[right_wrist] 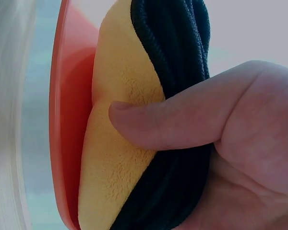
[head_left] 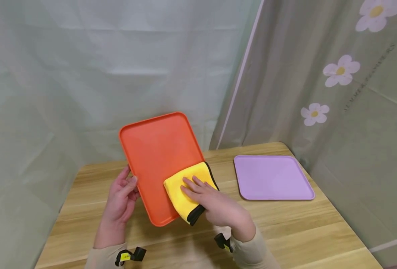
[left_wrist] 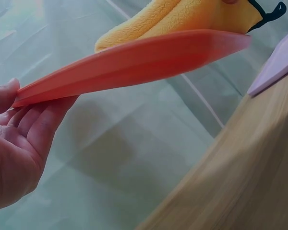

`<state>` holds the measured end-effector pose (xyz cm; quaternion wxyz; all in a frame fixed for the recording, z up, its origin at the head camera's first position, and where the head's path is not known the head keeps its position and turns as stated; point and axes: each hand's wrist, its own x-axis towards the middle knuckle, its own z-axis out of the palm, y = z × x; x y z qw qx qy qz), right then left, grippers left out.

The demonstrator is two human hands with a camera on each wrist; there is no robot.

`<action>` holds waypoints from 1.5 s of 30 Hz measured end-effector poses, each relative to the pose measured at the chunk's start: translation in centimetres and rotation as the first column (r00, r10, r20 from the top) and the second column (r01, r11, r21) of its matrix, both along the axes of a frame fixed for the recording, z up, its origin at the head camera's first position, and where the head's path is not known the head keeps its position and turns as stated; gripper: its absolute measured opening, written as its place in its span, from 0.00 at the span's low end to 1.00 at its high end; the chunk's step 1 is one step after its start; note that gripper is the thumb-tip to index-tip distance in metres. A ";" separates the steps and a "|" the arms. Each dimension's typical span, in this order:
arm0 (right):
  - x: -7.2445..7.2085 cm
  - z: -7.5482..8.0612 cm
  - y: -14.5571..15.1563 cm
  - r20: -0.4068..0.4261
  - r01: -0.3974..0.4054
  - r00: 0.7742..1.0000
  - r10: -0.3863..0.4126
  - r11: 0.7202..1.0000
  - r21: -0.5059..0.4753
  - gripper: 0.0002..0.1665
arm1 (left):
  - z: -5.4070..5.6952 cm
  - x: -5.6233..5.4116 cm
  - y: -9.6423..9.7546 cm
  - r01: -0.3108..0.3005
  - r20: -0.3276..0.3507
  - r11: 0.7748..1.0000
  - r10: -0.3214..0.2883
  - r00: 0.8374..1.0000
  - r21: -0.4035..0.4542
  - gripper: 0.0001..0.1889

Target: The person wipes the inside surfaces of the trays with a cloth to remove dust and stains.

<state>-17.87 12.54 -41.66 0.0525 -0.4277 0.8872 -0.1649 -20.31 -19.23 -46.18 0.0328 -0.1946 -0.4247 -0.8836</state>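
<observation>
My left hand [head_left: 120, 198] grips the left rim of an orange-red tray [head_left: 154, 149], thumb over the edge and fingers underneath. The tray is tilted and held up off the table, as the left wrist view shows from the side. On its lower right part lies a folded yellow cloth [head_left: 181, 183] with a black hem. My right hand [head_left: 215, 203] holds this cloth against the tray, its fingers spread over the top. In the right wrist view the thumb [right_wrist: 149, 122] lies across the yellow fabric [right_wrist: 120, 177] by the dark hem; the other fingers are hidden there.
A lilac tray [head_left: 272, 177] lies flat on the right side of the wooden table [head_left: 295, 231]. Pale curtains [head_left: 94, 74] hang behind the table, and a curtain with white flowers [head_left: 341, 71] hangs along the right side.
</observation>
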 end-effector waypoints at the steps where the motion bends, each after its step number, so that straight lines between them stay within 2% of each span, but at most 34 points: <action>1: 0.0 0.0 0.0 0.002 0.005 1.000 -0.005 1.000 0.001 0.63 | -0.1 0.0 0.0 0.006 -0.001 1.000 -0.006 1.000 0.009 0.22; 7: 0.2 0.1 -0.4 -0.001 0.054 0.999 -0.054 0.998 0.024 0.66 | -0.2 -0.2 0.1 0.078 -0.015 0.994 -0.077 0.997 0.081 0.24; 10: 0.3 0.1 -0.8 -0.011 0.064 0.998 -0.064 0.997 0.033 0.66 | -0.1 -0.2 0.2 0.081 -0.015 0.993 -0.080 0.997 0.091 0.24; 16: 0.5 0.2 -1.3 0.003 0.058 0.998 -0.058 0.998 0.019 0.65 | 0.2 -0.5 0.5 0.022 0.015 0.999 -0.023 1.000 0.044 0.24; 28: 0.9 0.2 -2.4 -0.028 0.005 1.000 -0.003 0.999 0.051 0.65 | 0.4 -0.6 0.6 0.006 0.016 0.999 -0.007 1.000 0.043 0.24; 33: 1.3 -0.1 -3.0 -0.028 0.010 1.000 -0.008 0.997 0.073 0.65 | 0.4 -0.5 0.9 -0.012 0.020 1.000 0.011 1.000 0.020 0.24; 39: 2.0 -0.8 -3.8 -0.062 -0.026 0.998 0.032 0.994 0.104 0.65 | 0.1 -0.2 1.1 -0.048 0.060 0.998 0.050 0.997 -0.032 0.23; 45: 1.9 -0.8 -3.6 -0.087 -0.059 0.994 0.067 0.995 0.084 0.65 | 0.0 0.0 1.0 -0.054 0.060 0.998 0.057 0.997 -0.039 0.25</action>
